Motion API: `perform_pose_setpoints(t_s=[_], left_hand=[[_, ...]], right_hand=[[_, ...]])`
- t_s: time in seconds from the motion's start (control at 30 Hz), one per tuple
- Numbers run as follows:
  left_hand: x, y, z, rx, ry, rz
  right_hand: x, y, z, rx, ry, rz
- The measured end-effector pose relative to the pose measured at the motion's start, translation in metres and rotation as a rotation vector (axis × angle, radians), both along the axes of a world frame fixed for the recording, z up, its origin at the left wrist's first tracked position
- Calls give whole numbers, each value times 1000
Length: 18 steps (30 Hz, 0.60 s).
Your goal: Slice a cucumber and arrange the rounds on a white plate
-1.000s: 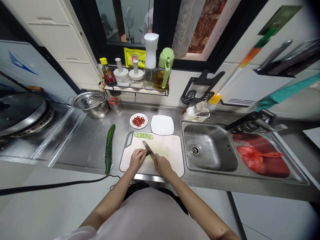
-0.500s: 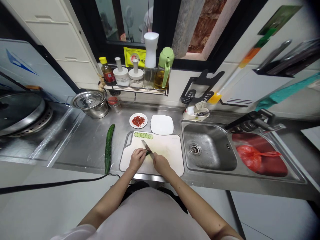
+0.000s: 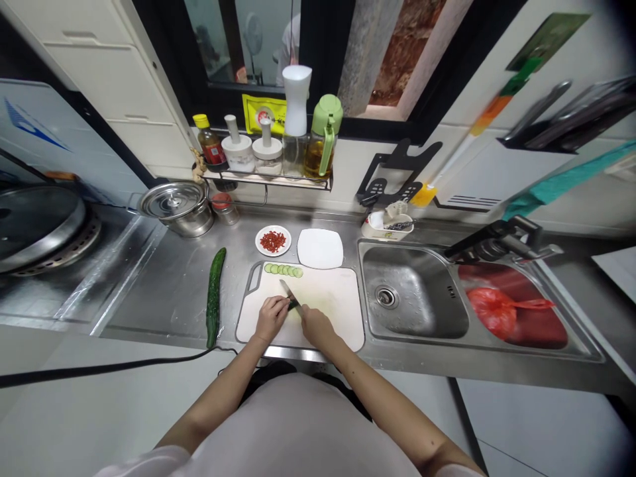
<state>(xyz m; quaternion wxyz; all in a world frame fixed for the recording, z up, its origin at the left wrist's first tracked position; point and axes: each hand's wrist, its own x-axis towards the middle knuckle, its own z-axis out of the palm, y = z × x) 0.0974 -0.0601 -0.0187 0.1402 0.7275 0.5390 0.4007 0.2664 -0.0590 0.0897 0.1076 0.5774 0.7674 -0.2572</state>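
Left hand (image 3: 271,319) on the cucumber piece, right hand (image 3: 317,328) on the knife

Your two hands are close together over the white chopping board (image 3: 340,308), each closed on something of its own. Your left fingers pinch the near side of a short, dark green cucumber piece (image 3: 293,305), which lies on the board near its middle. Your right hand is wrapped around the handle of the knife (image 3: 287,289), hiding most of it, and the blade slants away to the left across the cucumber piece, its tip pointing to the far side of the board. You cannot tell from here how deep the edge sits.

Beyond the blade, a row of pale green slices (image 3: 283,270) lies overlapping along the board's far edge, near the grey corner handle. To your left, a whole cucumber (image 3: 215,295) rests on the steel counter (image 3: 169,291), well apart from both hands. Past the board stand a small white dish (image 3: 259,247) of chopped red pieces (image 3: 273,240) and, just beside it, a bare white plate (image 3: 320,248). On your right is the sink (image 3: 422,285), with a red bag (image 3: 491,311) in its farther basin
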Motion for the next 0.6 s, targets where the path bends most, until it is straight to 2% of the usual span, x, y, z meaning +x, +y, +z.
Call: perform_pose_setpoints(t_s=[0.27, 0.6], left_hand=[[-1, 0, -3, -9, -3, -1], [0, 1, 1, -4, -19, -5]], right_hand=[[5, -4, -1, -56, -7, -19], [-4, 2, -14, 2, 0, 8]])
